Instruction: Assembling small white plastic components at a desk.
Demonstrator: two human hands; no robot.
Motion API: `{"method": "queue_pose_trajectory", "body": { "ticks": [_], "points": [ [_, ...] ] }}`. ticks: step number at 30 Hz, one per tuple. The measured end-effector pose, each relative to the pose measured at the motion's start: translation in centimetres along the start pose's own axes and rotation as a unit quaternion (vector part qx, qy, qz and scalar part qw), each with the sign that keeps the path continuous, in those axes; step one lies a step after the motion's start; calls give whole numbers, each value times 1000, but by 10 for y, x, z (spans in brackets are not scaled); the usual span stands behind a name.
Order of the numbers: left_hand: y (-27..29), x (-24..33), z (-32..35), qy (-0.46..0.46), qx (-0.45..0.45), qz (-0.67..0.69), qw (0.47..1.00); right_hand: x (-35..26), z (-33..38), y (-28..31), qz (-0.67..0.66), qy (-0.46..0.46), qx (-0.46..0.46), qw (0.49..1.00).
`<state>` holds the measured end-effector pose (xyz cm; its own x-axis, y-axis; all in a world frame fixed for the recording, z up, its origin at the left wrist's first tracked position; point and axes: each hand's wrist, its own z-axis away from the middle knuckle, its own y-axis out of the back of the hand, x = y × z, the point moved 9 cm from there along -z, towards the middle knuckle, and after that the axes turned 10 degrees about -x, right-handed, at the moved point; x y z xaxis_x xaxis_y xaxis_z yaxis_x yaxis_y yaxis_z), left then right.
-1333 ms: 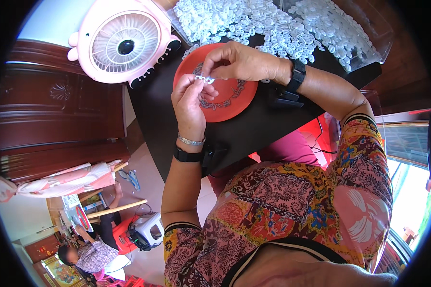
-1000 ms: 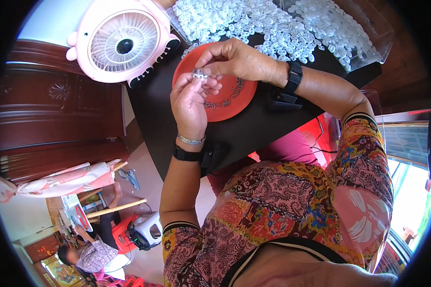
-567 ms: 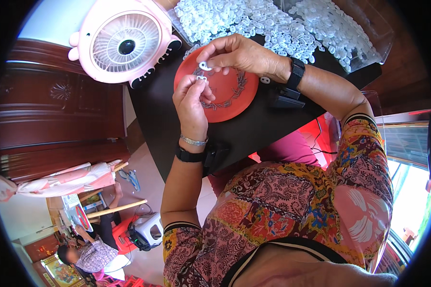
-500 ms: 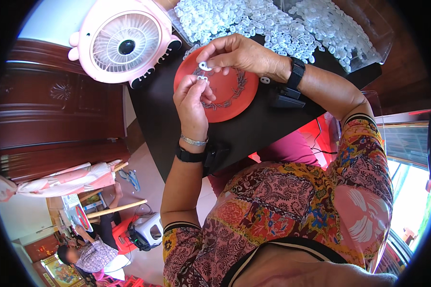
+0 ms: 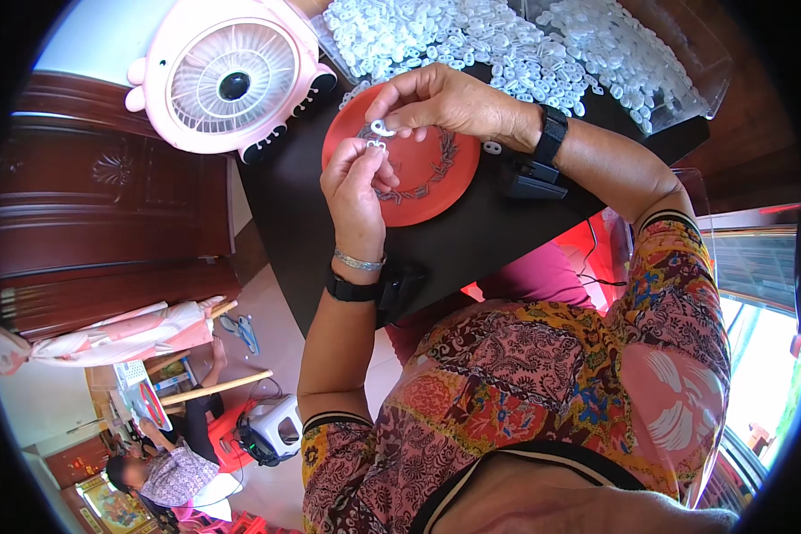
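Dark table (image 5: 280,240), orange plate (image 5: 449,191) on it. Left hand (image 5: 358,198) pinches small white piece (image 5: 376,145); right hand (image 5: 463,109) pinches curved white piece (image 5: 382,128) just beside it, over the plate (contact unclear).

no legible text, no readable labels, numbers or signs, any markings too small or blurred
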<state>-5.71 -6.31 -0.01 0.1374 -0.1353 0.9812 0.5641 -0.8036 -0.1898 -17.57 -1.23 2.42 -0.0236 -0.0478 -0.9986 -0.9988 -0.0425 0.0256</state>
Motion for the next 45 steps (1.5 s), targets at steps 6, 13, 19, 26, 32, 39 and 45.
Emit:
{"method": "queue_pose_trajectory", "body": {
  "ticks": [6,13,19,26,32,39,45],
  "points": [
    [0,-2,0,5,-1,-6,1000,-3,1,0,18,6,0,1000],
    [-1,-2,0,13,-9,-14,1000,-8,2,-3,71,28,1,997],
    [2,-4,0,16,-2,-27,1000,-10,1,-6,74,32,-14,997],
    [0,-5,1,19,1,-24,1000,-14,1,-12,137,85,-19,987],
    [1,-9,1,25,-1,-16,1000,-14,1,-15,135,78,-30,987],
    [-2,-14,2,46,-10,59,997,-18,7,-20,247,57,5,967],
    [-5,-16,1,64,-45,80,994,-19,7,-26,234,79,-38,968]
  ]
}}
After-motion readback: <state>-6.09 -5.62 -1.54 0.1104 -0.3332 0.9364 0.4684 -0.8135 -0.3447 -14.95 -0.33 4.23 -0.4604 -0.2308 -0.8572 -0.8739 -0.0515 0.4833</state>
